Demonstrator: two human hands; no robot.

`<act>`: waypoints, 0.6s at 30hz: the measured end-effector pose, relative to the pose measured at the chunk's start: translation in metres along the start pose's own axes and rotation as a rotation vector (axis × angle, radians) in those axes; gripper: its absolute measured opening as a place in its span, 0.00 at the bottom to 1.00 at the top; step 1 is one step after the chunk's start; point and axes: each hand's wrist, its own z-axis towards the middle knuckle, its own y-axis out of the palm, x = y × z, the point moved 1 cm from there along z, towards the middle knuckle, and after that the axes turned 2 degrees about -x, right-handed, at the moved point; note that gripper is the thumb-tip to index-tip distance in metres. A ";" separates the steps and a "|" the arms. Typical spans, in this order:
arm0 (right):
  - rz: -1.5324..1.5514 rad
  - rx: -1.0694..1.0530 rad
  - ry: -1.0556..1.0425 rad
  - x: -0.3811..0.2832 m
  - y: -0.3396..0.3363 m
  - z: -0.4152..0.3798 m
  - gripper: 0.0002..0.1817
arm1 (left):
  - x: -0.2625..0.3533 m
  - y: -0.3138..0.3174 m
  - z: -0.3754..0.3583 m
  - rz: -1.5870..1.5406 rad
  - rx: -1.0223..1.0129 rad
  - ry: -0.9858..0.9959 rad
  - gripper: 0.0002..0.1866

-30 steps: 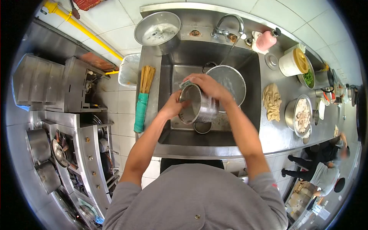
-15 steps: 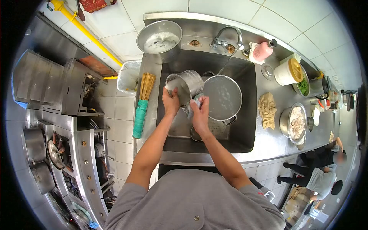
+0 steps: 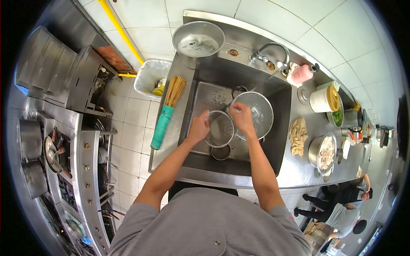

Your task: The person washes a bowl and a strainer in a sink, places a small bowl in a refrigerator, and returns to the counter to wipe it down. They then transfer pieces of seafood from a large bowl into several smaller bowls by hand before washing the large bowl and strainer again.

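Over the steel sink [image 3: 205, 158], my left hand [image 3: 199, 128] grips the left rim of a small metal pot [image 3: 220, 129], whose round opening faces up. My right hand [image 3: 241, 117] has its fingers bent close together between this pot's right rim and a larger pot; what it holds, if anything, is too small to make out. The larger pot [image 3: 261, 112] sits in the sink full of cloudy water, with a thin stream from the faucet [image 3: 273, 48] running toward it. A small round container [image 3: 221, 152] lies below the small pot.
A big pot with foamy liquid [image 3: 198, 40] stands at the sink's back left corner. A bamboo brush [image 3: 164, 123] lies on the left ledge. On the right counter are a cloth [image 3: 298, 136], pink bottle [image 3: 301, 74], tub [image 3: 323, 100] and bowl [image 3: 323, 152]. Two people [image 3: 344, 213] stand at far right.
The small pot has gone from tilted on its side to opening upward, lower in the sink. My right hand has moved up and right to the larger pot's edge. The whole view has shifted.
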 end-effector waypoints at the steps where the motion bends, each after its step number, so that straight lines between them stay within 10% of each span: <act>1: 0.005 0.004 0.027 0.010 0.002 -0.001 0.10 | -0.008 0.005 -0.004 -0.017 0.058 0.057 0.26; 3: 0.021 0.020 0.083 0.015 0.003 -0.002 0.06 | -0.009 0.002 -0.008 -0.046 0.166 0.176 0.29; 6: 0.254 0.269 -0.038 -0.015 0.003 0.022 0.06 | 0.020 -0.018 -0.011 -0.392 -0.053 -0.405 0.33; 13: 0.821 0.085 -0.162 -0.169 -0.007 0.153 0.14 | 0.048 -0.029 -0.006 -0.399 -0.085 -0.318 0.37; 18: 0.458 0.187 -0.006 -0.079 -0.067 0.180 0.20 | 0.055 -0.028 -0.002 -0.406 -0.037 -0.272 0.37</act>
